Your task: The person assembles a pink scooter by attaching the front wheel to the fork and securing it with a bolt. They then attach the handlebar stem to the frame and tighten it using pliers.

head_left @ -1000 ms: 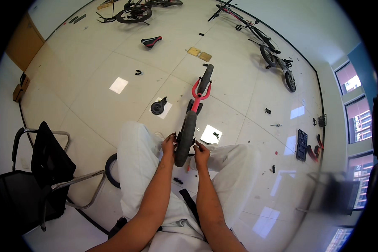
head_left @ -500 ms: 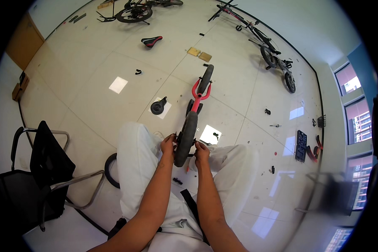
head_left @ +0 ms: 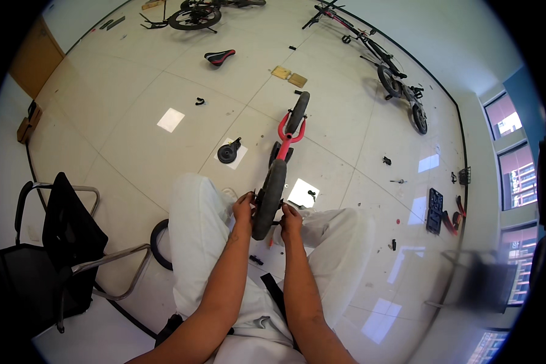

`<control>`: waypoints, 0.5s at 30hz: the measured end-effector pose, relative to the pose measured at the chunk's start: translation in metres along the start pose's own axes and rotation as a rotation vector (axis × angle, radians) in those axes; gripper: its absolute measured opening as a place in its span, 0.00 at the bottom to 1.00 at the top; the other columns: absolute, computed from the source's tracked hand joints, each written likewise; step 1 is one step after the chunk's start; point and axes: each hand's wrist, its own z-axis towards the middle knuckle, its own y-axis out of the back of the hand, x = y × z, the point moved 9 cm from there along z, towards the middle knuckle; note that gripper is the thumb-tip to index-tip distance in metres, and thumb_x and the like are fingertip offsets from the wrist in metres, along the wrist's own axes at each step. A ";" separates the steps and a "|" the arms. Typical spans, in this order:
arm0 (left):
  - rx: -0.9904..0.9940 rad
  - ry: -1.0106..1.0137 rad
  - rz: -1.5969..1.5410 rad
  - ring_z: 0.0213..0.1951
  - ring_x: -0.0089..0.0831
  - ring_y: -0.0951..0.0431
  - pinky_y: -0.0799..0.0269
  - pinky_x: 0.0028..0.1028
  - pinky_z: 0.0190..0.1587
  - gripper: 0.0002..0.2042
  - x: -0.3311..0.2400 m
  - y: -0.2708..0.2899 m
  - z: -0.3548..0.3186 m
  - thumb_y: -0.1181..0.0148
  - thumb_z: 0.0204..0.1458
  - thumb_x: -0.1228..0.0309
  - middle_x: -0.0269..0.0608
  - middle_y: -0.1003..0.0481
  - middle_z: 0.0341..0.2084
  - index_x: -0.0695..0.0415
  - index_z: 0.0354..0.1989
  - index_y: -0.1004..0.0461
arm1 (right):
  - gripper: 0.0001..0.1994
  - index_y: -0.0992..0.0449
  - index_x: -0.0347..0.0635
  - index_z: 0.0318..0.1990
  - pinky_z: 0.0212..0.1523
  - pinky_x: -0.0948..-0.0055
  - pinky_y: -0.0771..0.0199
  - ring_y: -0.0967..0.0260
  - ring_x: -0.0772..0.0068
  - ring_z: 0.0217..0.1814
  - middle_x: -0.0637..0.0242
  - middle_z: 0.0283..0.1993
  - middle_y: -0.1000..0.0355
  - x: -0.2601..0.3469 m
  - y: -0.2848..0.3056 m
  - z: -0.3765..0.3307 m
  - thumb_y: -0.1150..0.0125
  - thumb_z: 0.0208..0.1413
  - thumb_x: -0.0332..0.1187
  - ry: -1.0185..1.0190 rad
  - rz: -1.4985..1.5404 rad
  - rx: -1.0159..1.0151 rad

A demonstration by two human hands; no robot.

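Between my knees stands a small red bicycle frame (head_left: 284, 151), its near black-tyred wheel (head_left: 269, 200) pointing toward me and a second wheel (head_left: 297, 114) at the far end inside a red fork. My left hand (head_left: 242, 209) is closed at the left side of the near wheel's hub, fingertips pinched on it. On the opposite side my right hand (head_left: 291, 221) likewise pinches the hub end. The fingers partly cover the small axle parts, so their details do not show. Below the wheel, a small black part (head_left: 256, 260) lies on the floor.
A black chair (head_left: 73, 230) stands at left beside a loose tyre (head_left: 160, 244). Ahead lie a round black part (head_left: 228, 153), a saddle (head_left: 219, 57) and yellow-brown blocks (head_left: 289, 76). Bikes (head_left: 388, 79) lie farther off; a tool case (head_left: 434, 210) sits at right.
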 end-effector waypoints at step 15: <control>0.058 0.007 0.017 0.43 0.28 0.29 0.32 0.30 0.34 0.13 0.003 0.001 0.007 0.46 0.54 0.66 0.37 0.26 0.40 0.57 0.45 0.26 | 0.16 0.27 0.43 0.51 0.14 0.83 0.56 0.55 0.87 0.13 0.80 0.18 0.42 -0.004 -0.002 -0.006 0.42 0.55 0.30 0.026 -0.012 0.029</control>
